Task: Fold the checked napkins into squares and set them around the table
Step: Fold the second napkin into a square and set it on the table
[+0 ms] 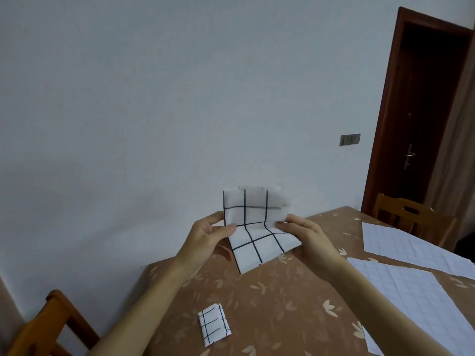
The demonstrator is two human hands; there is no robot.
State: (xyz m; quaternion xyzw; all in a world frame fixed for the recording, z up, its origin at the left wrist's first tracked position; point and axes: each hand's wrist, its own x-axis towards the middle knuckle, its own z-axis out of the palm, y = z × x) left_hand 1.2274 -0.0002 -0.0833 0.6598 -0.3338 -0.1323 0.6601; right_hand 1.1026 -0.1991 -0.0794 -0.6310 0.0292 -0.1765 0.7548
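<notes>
From the head camera, we see the top half of the checked napkin (255, 227) is blurry, so we cannot make out its top edge well. Our left hand (213, 233) pinches its left edge, fingers closed tight on it. Our right hand (299, 231) pinches its right edge the same way. The napkin bends in the middle, held up over the table (282, 304), its low corner close to the cloth. At 6 o'clock from it, a small folded napkin (214, 325) lies flat. At 3 o'clock, big gridded sheets (411, 286) run off the picture's edge. A wooden chair (43, 327) at 8 o'clock is cut off too.
</notes>
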